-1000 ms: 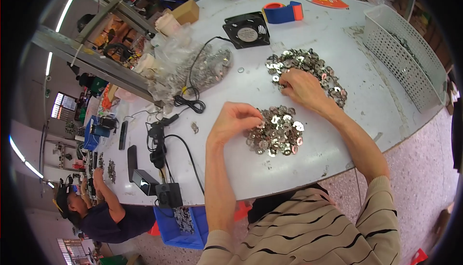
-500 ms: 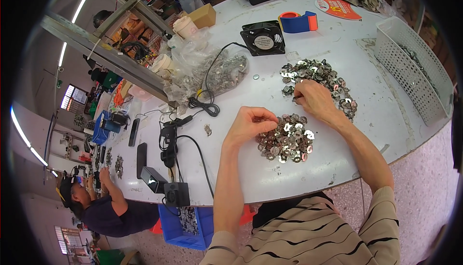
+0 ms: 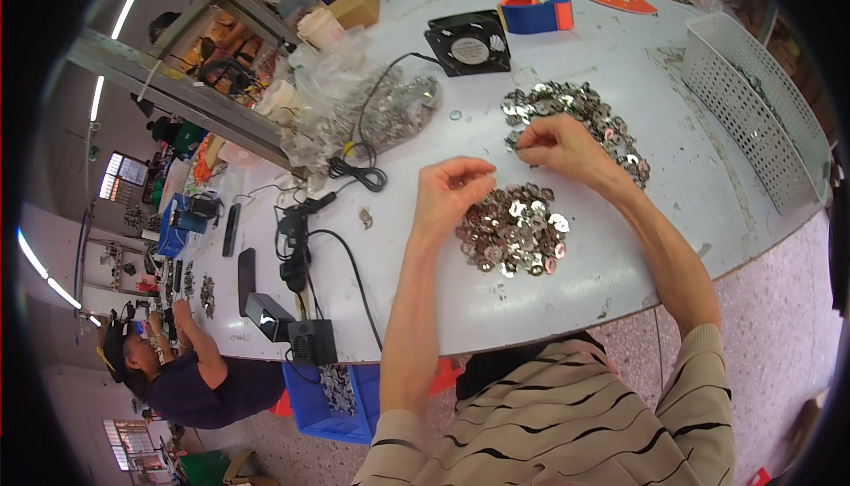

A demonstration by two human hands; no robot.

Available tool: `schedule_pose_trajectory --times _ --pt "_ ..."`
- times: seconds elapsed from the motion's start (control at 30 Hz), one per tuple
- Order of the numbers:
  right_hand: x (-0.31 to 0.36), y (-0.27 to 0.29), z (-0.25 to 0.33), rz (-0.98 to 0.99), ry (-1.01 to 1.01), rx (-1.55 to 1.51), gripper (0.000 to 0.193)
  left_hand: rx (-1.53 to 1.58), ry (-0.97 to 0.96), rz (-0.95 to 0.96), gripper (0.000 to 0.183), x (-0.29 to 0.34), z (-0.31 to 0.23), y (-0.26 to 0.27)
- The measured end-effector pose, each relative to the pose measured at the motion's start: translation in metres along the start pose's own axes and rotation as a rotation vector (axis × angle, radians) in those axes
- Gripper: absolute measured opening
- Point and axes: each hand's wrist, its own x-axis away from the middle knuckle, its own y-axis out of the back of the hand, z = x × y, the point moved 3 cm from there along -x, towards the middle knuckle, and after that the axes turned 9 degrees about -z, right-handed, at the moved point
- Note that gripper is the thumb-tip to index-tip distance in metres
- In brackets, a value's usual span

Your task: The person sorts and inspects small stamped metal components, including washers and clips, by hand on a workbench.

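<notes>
Two piles of small, shiny round metal pieces lie on the white table. My left hand [image 3: 445, 196] is over the left edge of the near pile [image 3: 513, 231], its thumb and fingertips a little apart with nothing visible between them. Beside the far pile [image 3: 580, 105], at its near left edge, is my right hand [image 3: 569, 151]. Its thumb and fingers are pinched together close to a few loose metal pieces, and whatever they hold is hidden.
A small black fan [image 3: 467, 43] and a blue tape dispenser [image 3: 536, 15] stand beyond the piles. At right is a white perforated basket [image 3: 753, 123]. Bagged metal parts [image 3: 381, 105], cables [image 3: 292, 238] and black boxes [image 3: 312, 342] lie left. A co-worker [image 3: 208, 380] sits at far left.
My left hand has lifted slightly off the near pile and its fingers have parted. My right hand stays by the far pile's edge, still pinched. The whole view has shifted a little.
</notes>
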Motion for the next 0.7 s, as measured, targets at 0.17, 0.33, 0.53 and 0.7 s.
schedule_pose_trajectory --times 0.17,0.33,0.53,0.7 --pt "0.003 -0.004 0.012 0.032 -0.171 -0.235 0.015 0.102 -0.108 -0.080 0.023 -0.006 -0.001 -0.007" --pt "0.005 -0.009 0.009 0.057 -0.151 -0.263 0.014 0.138 -0.098 -0.086 0.022 -0.005 0.000 -0.013" --pt "0.010 -0.017 0.015 0.071 -0.135 -0.289 0.011 0.137 -0.086 -0.107 0.018 -0.003 0.002 -0.013" --pt "0.011 -0.018 0.018 0.080 -0.127 -0.316 0.012 0.233 -0.106 -0.105 0.017 -0.004 0.002 -0.013"
